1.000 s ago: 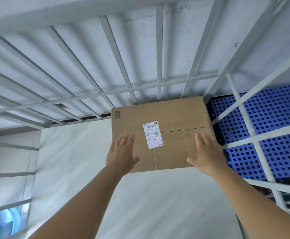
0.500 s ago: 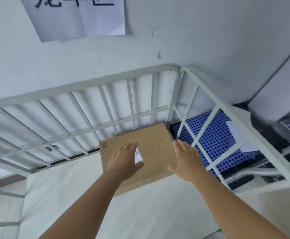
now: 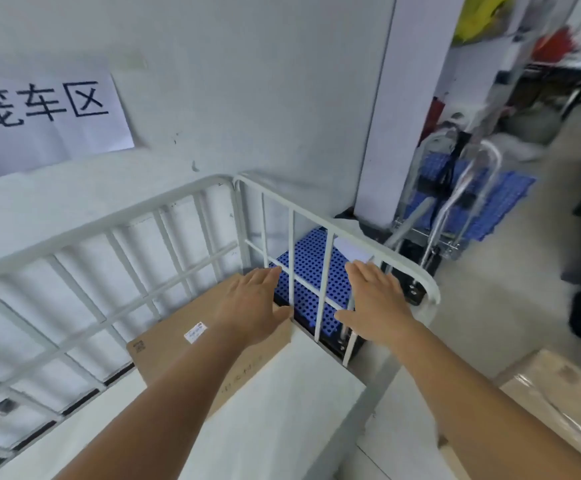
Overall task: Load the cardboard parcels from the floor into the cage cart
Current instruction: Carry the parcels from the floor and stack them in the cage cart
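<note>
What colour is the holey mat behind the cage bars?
Bright blue, dotted with rows of small dark holes: the mat shows in the head view.

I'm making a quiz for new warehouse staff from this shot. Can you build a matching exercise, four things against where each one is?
Things:
1. cardboard parcel
2. paper sign
3. blue perforated panel
4. wrapped box

Places:
A. outside the cage cart, behind its right side bars
B. taped to the wall
C. inside the cage cart, in its far right corner
D. lower right, outside the cage cart

Pairs: 1-C, 2-B, 3-A, 4-D
</note>
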Motion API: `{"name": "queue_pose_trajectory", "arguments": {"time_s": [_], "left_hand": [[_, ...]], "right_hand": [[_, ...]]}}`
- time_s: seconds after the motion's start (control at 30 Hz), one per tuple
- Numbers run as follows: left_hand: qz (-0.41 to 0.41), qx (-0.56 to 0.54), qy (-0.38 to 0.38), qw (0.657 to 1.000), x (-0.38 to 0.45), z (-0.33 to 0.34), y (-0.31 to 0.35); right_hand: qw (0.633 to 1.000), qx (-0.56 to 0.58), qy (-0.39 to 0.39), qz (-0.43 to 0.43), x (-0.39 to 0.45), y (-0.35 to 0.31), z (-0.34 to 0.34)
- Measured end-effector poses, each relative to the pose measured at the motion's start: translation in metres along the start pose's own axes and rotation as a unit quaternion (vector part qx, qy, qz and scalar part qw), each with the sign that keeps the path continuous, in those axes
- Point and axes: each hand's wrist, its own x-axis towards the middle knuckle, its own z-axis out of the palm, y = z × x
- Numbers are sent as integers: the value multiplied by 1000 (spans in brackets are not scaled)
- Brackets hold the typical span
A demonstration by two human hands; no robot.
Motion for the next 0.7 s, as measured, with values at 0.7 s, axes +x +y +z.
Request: {"name": "queue_pose_trajectory", "arguments": {"time_s": [0.7], "left_hand": [[295,82,-105,946,-11,98,300]], "right_hand": [[950,90,22,298,-238,238,22]]}}
